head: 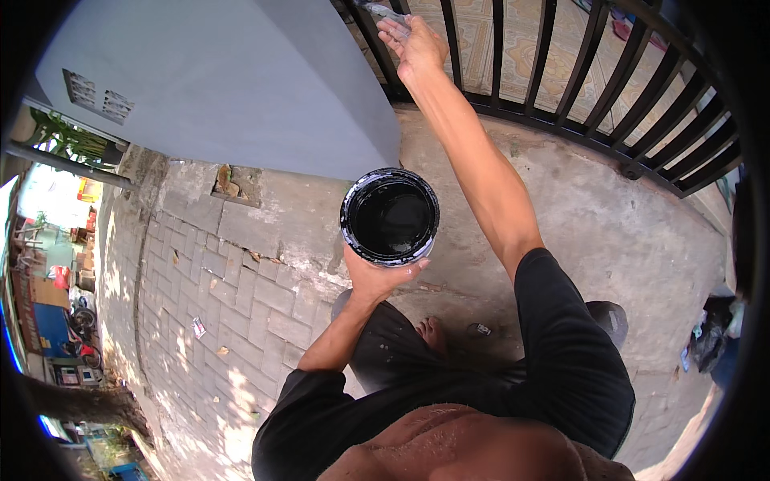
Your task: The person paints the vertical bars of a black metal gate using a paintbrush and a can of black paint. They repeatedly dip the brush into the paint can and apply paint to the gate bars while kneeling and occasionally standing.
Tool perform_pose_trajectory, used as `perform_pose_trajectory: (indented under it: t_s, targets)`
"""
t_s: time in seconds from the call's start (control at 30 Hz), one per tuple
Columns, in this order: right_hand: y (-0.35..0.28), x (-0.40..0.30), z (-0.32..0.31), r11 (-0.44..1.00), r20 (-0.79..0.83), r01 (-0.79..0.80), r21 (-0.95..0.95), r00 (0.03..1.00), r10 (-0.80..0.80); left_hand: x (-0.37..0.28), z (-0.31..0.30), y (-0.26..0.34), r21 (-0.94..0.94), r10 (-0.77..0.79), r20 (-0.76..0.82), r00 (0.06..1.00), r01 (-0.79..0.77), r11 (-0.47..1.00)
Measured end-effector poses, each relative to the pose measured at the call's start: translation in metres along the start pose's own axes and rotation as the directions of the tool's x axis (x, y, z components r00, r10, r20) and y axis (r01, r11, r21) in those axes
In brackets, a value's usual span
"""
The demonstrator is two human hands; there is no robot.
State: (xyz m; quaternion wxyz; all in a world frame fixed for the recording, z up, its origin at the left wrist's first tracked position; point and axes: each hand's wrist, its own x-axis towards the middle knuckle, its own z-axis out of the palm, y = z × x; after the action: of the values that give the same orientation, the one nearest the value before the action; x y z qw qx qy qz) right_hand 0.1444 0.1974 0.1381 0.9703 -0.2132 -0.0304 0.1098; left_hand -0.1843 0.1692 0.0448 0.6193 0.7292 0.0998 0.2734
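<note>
My left hand [382, 273] grips an open can of black paint [394, 216] from its near side, with the thumb along the outer wall; dried paint marks the rim. My right hand [415, 48] reaches out to the black metal gate [496, 54] at the top. Its fingers are around a pale, paint-smeared handle [382, 11], probably that of a paintbrush, whose far end runs out of view at the top edge. Whether the brush touches a gate bar cannot be seen. The can is in front of my knees, above the concrete ground.
A grey wall [240, 78] stands at the upper left, beside the gate. Patterned tiles [541, 54] lie behind the bars. Grey paving blocks [240, 312] spread to the left, near a small hole with leaves [231, 183]. Dark plastic bags [713, 337] lie at the far right.
</note>
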Motion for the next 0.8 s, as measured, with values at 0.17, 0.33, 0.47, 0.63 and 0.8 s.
perform_pose_trajectory:
  t_s: [0.17,0.33,0.47,0.63,0.8]
  targets:
    - [-0.002,-0.015,0.008,0.993,-0.001,0.062,0.102,0.998,-0.062,-0.004,-0.001,0.001,0.011,0.028,-0.014,1.000,-0.027,1.000]
    - [0.016,-0.001,0.009,0.987,-0.018,0.153,0.043,0.988,-0.153,-0.006,0.001,-0.003,0.028,-0.007,0.017,1.000,0.007,1.000]
    - [0.028,-0.008,-0.032,0.945,-0.100,0.191,-0.266,0.970,-0.224,-0.006,-0.002,-0.001,0.073,0.007,0.017,1.000,-0.008,0.997]
    - [0.018,-0.009,-0.059,0.665,0.049,0.293,-0.687,0.932,-0.359,-0.008,-0.003,-0.004,0.103,0.004,0.017,1.000,-0.006,0.995]
    - [0.006,0.023,-0.016,0.863,0.217,0.363,-0.351,0.928,-0.302,-0.009,0.001,0.004,0.096,-0.051,0.032,0.998,0.048,0.994]
